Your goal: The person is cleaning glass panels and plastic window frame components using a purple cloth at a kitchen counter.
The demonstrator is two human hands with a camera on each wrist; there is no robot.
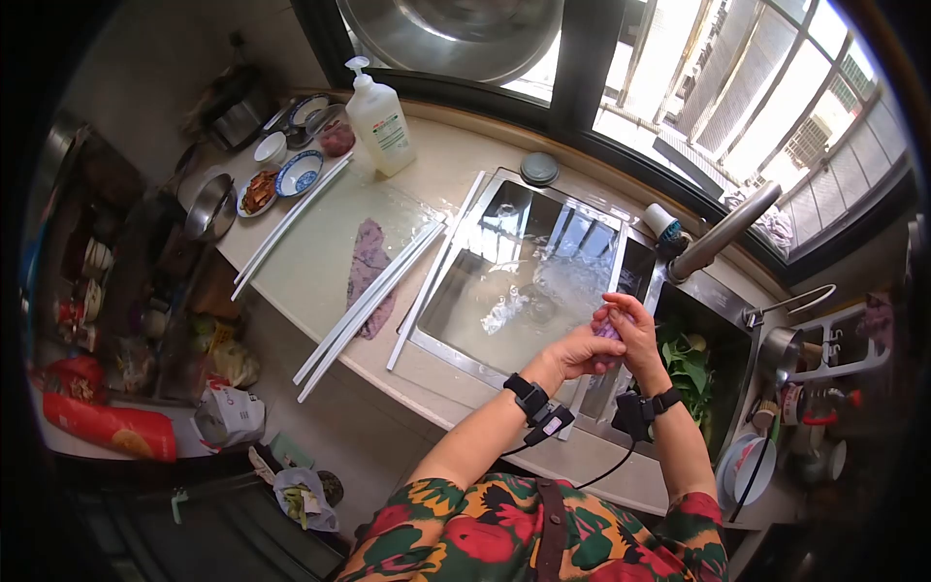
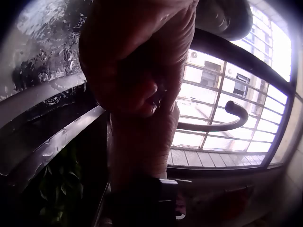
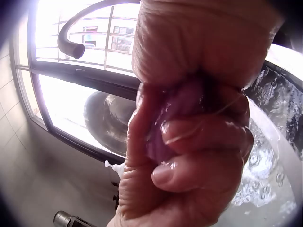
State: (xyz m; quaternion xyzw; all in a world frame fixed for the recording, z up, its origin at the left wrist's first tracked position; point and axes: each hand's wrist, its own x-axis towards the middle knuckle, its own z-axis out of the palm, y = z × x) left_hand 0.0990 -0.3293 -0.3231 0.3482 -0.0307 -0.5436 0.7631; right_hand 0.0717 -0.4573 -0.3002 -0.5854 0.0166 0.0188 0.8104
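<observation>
Both hands are together over the right rim of the water-filled sink basin (image 1: 485,281). My left hand (image 1: 578,351) and my right hand (image 1: 632,335) squeeze a wet purple cloth (image 1: 608,333) between them. In the right wrist view, curled fingers wrap the bunched purple cloth (image 3: 177,113), and the other hand presses against it. The left wrist view shows the hands (image 2: 137,61) clasped in shadow, with the cloth hidden there. Another patterned purple cloth (image 1: 369,267) lies flat on the glass board, partly under white strips.
Leafy greens (image 1: 690,373) fill the right basin. A faucet (image 1: 722,233) rises behind it. White strips (image 1: 364,310) lie on the counter at left, with a soap bottle (image 1: 380,126) and dishes (image 1: 301,173) farther back. Bowls (image 1: 747,470) stand at the right.
</observation>
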